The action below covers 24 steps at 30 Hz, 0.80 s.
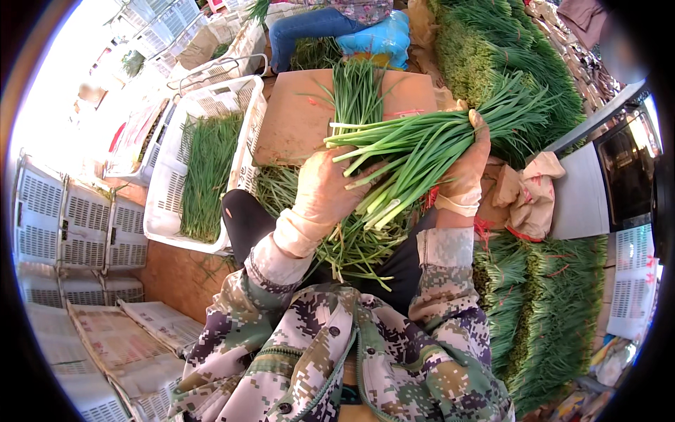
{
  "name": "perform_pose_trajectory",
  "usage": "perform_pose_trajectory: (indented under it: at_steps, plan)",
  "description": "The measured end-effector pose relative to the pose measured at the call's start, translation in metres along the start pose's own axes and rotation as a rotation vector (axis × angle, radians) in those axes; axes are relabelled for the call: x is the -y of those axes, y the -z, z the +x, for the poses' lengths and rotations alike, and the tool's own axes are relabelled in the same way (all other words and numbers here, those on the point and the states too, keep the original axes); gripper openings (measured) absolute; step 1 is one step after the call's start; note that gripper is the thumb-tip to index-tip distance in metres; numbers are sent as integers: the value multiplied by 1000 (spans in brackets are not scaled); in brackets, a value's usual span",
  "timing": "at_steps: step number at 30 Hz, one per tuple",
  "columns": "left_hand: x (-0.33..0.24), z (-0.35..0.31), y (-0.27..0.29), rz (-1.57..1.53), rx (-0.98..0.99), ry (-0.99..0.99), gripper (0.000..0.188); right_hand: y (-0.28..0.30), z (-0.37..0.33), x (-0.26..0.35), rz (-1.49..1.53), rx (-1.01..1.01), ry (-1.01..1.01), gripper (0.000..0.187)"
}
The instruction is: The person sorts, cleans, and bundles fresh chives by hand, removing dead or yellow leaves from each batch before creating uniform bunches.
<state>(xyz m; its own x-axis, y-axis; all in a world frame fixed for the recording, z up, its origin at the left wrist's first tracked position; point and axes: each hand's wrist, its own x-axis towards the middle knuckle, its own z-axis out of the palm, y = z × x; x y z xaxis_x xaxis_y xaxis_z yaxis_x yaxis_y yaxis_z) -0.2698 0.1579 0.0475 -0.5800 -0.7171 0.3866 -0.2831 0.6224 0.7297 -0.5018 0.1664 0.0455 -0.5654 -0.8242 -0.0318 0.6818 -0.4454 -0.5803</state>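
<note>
In front of me my right hand (465,165) is closed around a bunch of garlic chives (415,144), thumb on top. The green leaves fan out to the upper right, and the pale cut ends point left and down. At those ends is my left hand (325,188), its fingers curled in among the stalks and partly hidden by them. A second bunch of chives (357,91) lies on a brown board (292,116) just beyond my hands. Loose chives and trimmings (362,246) are heaped between my knees, below the held bunch.
A white plastic crate (163,204) of chives stands at my left. Stacked grey crates (84,225) line the far left. Tied chive bundles (548,302) are piled at right, with more bundles (492,56) behind. Opposite, a person in jeans (309,34) sits by a blue bag (380,39).
</note>
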Motion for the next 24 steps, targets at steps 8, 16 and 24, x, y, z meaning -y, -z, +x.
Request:
perform_pose_trajectory:
  at_steps: [8,16,24]
  plan:
    - [-3,16,-9,194,-42,139,33,-7,-9,-1,-51,-42,21,27]
    - [25,12,-22,97,9,63,25,5,-7,-13,-25,39,-38,28]
    - [102,-18,16,-497,-318,788,29,40,5,13,62,26,-87,26]
